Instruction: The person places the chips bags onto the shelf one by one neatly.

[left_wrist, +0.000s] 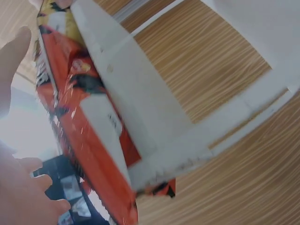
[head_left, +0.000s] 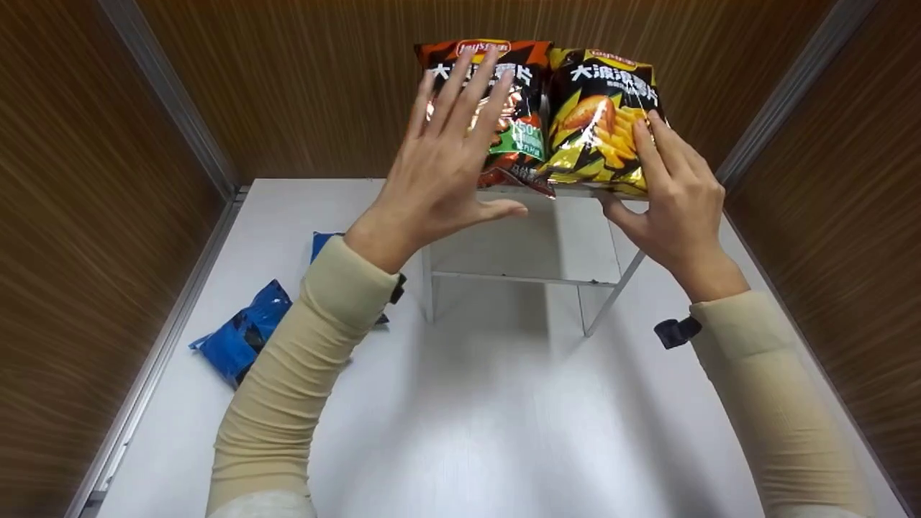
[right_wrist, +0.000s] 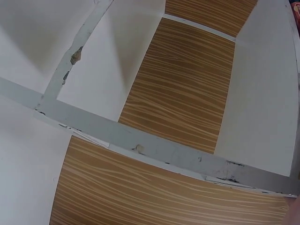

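Note:
In the head view two chip bags stand side by side on top of a white metal stand (head_left: 518, 279). The orange-red and black chip bag (head_left: 529, 140) is on the left and the yellow and black chip bag (head_left: 593, 137) on the right. My left hand (head_left: 446, 165) spreads its straight fingers in front of the red bag, thumb pointing right; contact cannot be made out. Along the yellow bag's lower right side my right hand (head_left: 680, 191) rests its fingertips, thumb near the stand's top edge. Most of this hand falls outside the right wrist view.
Blue bags lie on the white surface (head_left: 460, 432) at left: one blue bag (head_left: 248, 331) in plain sight, another blue bag (head_left: 324, 244) partly behind the left forearm. Brown wood-grain walls (head_left: 302, 93) enclose the back and sides. The stand's legs reach down between the arms.

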Demonstrator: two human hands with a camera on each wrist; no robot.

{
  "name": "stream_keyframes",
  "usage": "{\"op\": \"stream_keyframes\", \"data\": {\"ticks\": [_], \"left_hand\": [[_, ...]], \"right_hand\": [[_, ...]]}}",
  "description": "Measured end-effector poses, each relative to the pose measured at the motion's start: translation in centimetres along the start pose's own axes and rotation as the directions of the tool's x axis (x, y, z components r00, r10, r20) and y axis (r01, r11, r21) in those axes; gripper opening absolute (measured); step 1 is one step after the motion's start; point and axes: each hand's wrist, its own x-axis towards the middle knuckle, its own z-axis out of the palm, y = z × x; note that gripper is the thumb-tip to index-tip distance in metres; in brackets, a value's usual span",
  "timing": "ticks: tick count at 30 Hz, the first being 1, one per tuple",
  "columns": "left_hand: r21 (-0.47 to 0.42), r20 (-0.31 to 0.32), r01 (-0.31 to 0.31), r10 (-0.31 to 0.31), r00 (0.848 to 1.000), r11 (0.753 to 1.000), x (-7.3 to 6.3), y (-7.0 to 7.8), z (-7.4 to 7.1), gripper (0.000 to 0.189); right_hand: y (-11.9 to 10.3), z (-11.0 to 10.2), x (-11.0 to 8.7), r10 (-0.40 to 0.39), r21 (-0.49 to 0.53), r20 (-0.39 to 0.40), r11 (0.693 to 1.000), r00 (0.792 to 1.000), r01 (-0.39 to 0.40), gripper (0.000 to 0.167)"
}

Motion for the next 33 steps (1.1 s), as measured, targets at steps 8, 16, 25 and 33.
{"op": "stream_keyframes", "data": {"ticks": [8,16,25,33], "left_hand": [[-0.150,-0.176,0.001,-0.027,0.984,0.989,-3.9,-1.9,-1.3,0.110],[-0.173,-0.213,0.039,-0.076,0.974,0.984,-8.6,-3.2,-1.0,0.108],[-0.186,-0.159,0.139,-0.169,0.973,0.973,-12.8,-4.3,-0.4,0.107],[-0.164,-0.099,0.251,-0.269,0.958,0.954,-16.5,-5.1,0.3,0.105]], "right_hand": [[-0.1,-0.1,0.0,0.001,0.004,-0.010,1.000,1.000,-0.001,0.077],[-0.1,-0.3,0.1,0.010,0.005,-0.016,1.000,1.000,-0.010,0.077],[-0.4,-0.3,0.2,0.003,0.001,-0.013,1.000,1.000,-0.003,0.077],[-0.7,-0.2,0.2,-0.003,0.011,-0.010,1.000,1.000,0.003,0.077]]}}
